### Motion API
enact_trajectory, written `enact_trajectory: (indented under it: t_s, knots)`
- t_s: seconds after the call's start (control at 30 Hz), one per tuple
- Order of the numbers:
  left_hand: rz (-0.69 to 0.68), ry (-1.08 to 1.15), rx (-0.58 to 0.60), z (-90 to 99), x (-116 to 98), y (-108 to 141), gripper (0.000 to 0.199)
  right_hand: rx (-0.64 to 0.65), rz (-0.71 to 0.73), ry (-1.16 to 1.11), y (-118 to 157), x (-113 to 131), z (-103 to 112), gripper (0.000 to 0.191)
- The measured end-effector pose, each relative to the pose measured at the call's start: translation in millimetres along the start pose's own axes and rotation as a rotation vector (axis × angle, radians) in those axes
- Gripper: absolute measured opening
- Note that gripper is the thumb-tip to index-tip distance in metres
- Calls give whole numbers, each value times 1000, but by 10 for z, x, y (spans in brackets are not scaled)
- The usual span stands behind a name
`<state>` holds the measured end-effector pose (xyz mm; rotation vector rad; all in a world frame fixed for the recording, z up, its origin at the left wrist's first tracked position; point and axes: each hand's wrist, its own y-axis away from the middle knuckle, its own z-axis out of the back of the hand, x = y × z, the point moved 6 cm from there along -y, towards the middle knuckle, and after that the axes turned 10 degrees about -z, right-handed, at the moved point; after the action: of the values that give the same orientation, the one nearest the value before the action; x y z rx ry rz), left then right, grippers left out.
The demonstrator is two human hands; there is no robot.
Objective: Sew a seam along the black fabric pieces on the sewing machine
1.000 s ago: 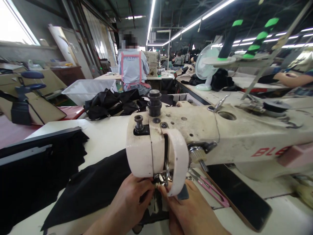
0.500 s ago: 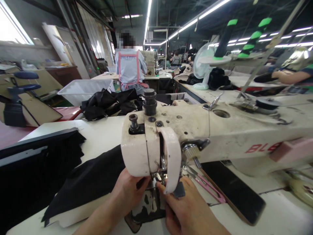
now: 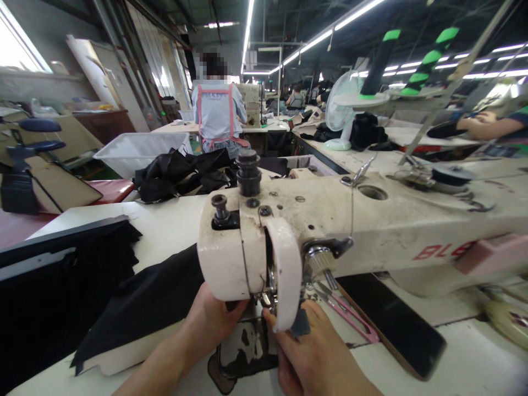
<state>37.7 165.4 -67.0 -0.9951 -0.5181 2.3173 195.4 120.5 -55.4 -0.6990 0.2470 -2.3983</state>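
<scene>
Both of my hands are at the needle end of a cream sewing machine (image 3: 225, 250). My left hand (image 3: 212, 319) reaches under the machine head from the left, its fingers bent together and their tips partly hidden by the head. My right hand (image 3: 307, 346) is curled on the other side, thumb and index tip close to the metal presser foot (image 3: 266, 300). Whatever lies between the fingers of either hand is too small or hidden to make out. Below them is the worn needle plate (image 3: 247, 344). Black fabric (image 3: 152, 308) with a pale edge lies left of my left hand.
Pink-handled snips (image 3: 350, 316) and a dark phone (image 3: 391, 324) lie right of my right hand. More black fabric (image 3: 49, 308) is stacked at the left. Behind the machine are a black fabric heap (image 3: 181, 173), a white bin (image 3: 136, 154) and a seated person (image 3: 218, 110).
The view has shifted slightly, so the machine head appears a little further left. My hands stay at the presser foot, with only small finger movements.
</scene>
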Motion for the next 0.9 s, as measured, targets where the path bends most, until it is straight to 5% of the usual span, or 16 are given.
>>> enact_trajectory:
  t_s: [0.53, 0.67, 0.8, 0.9]
  knots:
    - [141, -20, -11, 12, 22, -14, 15, 129, -102, -49, 36, 27, -6, 32]
    - [240, -21, -73, 199, 23, 123, 18, 89, -122, -96, 36, -29, 88, 38]
    - [388, 61, -158, 484, -322, 370, 27, 4, -20, -343, 123, 88, 123, 57]
    - [490, 272, -214, 511, -713, 509, 24, 63, -52, -669, 205, 290, -151, 84]
